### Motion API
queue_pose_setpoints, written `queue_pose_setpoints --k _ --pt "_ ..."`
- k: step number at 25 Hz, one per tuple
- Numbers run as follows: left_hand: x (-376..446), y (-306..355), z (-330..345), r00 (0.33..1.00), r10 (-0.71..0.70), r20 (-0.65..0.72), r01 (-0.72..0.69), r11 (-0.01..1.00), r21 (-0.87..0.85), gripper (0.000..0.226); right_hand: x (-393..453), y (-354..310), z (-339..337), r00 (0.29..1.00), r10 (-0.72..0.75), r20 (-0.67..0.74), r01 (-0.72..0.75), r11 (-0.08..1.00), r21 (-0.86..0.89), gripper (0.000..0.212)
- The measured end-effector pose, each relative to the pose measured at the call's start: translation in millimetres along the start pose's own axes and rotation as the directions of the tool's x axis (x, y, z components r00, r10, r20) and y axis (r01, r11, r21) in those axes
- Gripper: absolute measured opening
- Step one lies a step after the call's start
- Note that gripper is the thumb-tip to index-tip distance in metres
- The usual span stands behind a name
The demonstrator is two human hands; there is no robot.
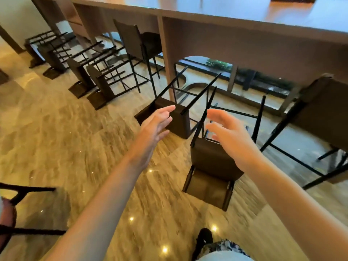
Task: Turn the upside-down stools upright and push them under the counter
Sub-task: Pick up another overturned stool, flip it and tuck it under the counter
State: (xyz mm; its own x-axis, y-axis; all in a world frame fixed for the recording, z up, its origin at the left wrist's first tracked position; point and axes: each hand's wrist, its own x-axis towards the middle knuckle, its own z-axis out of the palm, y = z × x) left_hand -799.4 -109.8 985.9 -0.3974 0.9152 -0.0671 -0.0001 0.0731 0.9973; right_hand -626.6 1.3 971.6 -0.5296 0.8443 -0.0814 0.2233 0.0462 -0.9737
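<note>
- Two overturned stools lie on the floor [75, 147] just ahead: the near stool [212, 161] rests on its seat and backrest with legs slanting up toward the surface [244, 21], and the second stool [177, 117] sits just beyond it, legs up too.
- Several more inverted stools [98, 80] lie in a row further left, while an upright stool [139, 44] already stands tucked under the surface and another upright stool [320, 113] stands at the right.
- The left hand [156, 127] and the right hand [229, 132] are both empty, fingers spread, reaching toward the two nearest stools and touching nothing.
- To do the step well, I judge it best to take one stool only, one hand on a leg and the other on the seat edge, then swing it over.
- The near leg [202, 117] crosses in front of the second stool, and motion blur hides whether the frames are tangled, so lift slowly at first.
- Set all four feet down before pushing in.
</note>
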Motion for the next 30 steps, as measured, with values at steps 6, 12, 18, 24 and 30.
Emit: queue_pose_setpoints --k 6,12,18,24,30 --pt "79.3 -23.1 9.2 0.994 -0.034 0.108 0.036 0.999 -0.018 0.038 50.8 13.8 -15.4 0.989 0.101 -0.11 -0.103 0.995 -0.013 0.042" --pt "126.1 -58.8 17.2 0.959 -0.132 0.252 0.137 0.991 0.001 0.035 71.1 34.5 -5.9 0.95 0.203 -0.235 -0.199 0.979 0.041 0.039" --pt "167.9 -81.8 12.8 0.9 -0.194 0.389 0.253 0.962 -0.106 0.048 78.6 56.2 17.2 0.872 0.292 -0.394 -0.266 0.957 0.12 0.038" --pt "196.3 -129.4 12.5 0.886 -0.291 0.361 0.326 0.945 -0.039 0.037 84.9 98.5 33.9 0.779 0.4 -0.483 -0.332 0.916 0.225 0.038" --pt "208.7 -225.2 28.9 0.855 -0.432 0.287 0.454 0.891 -0.011 0.031 90.7 191.9 35.4 0.694 0.544 -0.472 -0.431 0.839 0.333 0.036"
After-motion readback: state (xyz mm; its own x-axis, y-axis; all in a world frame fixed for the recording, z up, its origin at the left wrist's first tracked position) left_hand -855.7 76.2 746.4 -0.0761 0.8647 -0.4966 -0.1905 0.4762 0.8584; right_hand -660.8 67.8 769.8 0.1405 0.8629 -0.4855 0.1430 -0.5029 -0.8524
